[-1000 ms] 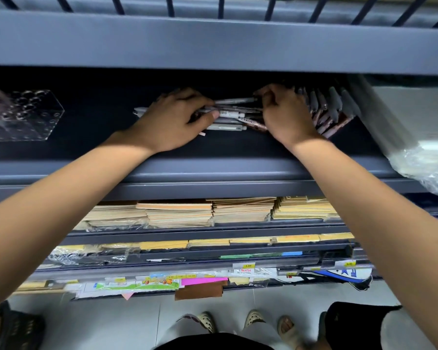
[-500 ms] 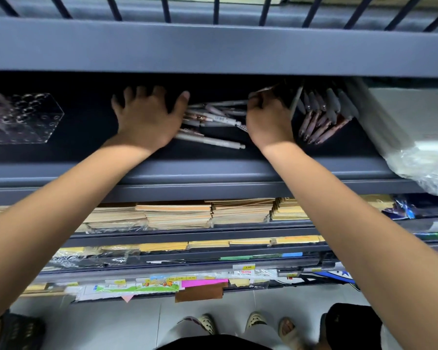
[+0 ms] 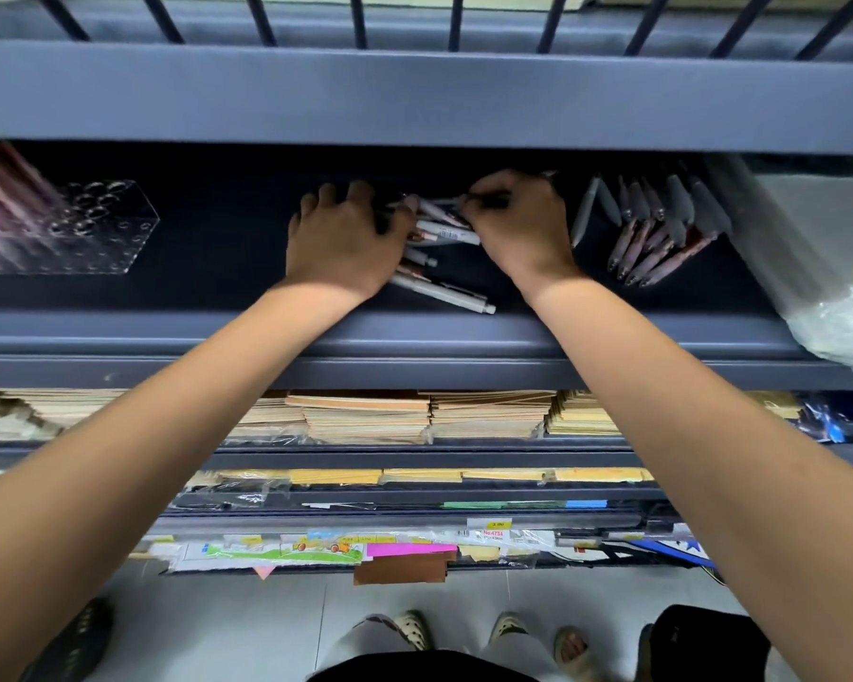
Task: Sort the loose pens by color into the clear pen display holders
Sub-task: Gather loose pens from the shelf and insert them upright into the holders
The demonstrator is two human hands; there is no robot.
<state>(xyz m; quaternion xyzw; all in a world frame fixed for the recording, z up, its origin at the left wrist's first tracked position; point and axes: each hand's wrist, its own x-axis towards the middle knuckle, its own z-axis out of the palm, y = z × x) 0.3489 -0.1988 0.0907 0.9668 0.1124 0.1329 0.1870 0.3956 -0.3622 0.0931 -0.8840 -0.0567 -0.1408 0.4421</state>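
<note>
head view: half a second ago my left hand (image 3: 346, 238) lay spread flat, left of the pile. now it has come in over the loose pens (image 3: 446, 233), fingers curled on their left ends and thumb pressing against them, so it grips the bunch rather than just touching it. my right hand (image 3: 518, 228) has hardly shifted; its fingertips pinch the top of one dark pen at the right end of the same pile. the pens lie crosswise between my two hands on the dark shelf floor (image 3: 227, 258), and one pale pen (image 3: 444, 290) sits apart near the front lip. i judge this is gathering, not sorting yet: nothing has gone into a holder in this moment.

the clear holder (image 3: 99, 228) with its rows of holes stands well apart to the left, pinkish pens (image 3: 1, 189) blurred at its far side. to the right, a group of standing pens (image 3: 661, 228) leans just beside my right wrist, and a plastic-wrapped pack (image 3: 808, 268) crowds the corner. the upper shelf (image 3: 414, 91) hangs low over my knuckles, so lifting a handful out will be tight, and the leaning group could get knocked.
</note>
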